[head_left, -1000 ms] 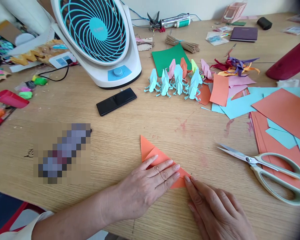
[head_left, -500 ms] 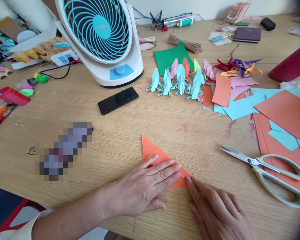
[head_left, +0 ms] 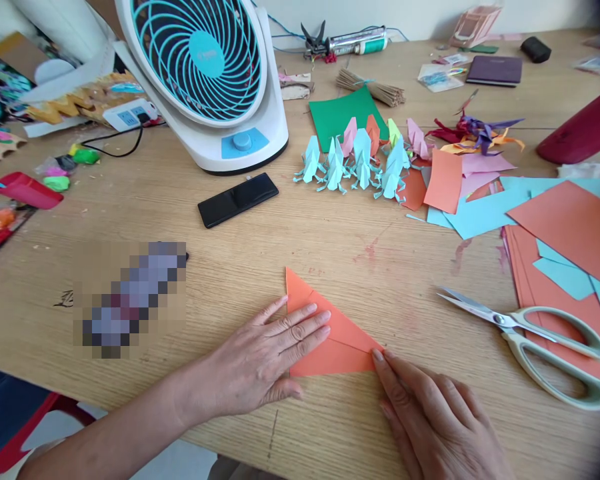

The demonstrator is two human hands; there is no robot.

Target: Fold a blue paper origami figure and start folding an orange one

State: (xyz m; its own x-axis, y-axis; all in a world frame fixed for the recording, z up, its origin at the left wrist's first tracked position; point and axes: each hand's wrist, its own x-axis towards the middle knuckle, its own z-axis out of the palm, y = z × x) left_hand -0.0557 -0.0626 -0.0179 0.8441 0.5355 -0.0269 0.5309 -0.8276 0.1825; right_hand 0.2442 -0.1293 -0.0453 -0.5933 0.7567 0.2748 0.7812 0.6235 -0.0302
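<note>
An orange sheet of paper (head_left: 337, 343), folded into a triangle, lies on the wooden table (head_left: 220, 287) in front of me. Crease lines run across its face. My left hand (head_left: 267, 360) rests flat on the paper's left side, its fingers stretched out and a little apart. At the paper's right corner, my right hand (head_left: 437, 417) pinches the tip between thumb and forefinger. Scissors (head_left: 525, 333) with pale handles lie to the right of the paper, blades partly apart.
Behind the paper stand several folded paper figures (head_left: 363, 160). Loose coloured sheets (head_left: 565, 227) lie at the right. A desk fan (head_left: 243, 143), a black phone-like slab (head_left: 239, 200) and a blurred-out object (head_left: 135, 300) are further left. A dark red cylinder (head_left: 580, 127) leans in at the far right.
My left hand has slid left along the paper, uncovering more of its middle. My right hand stays at the right corner with its pinch unchanged.
</note>
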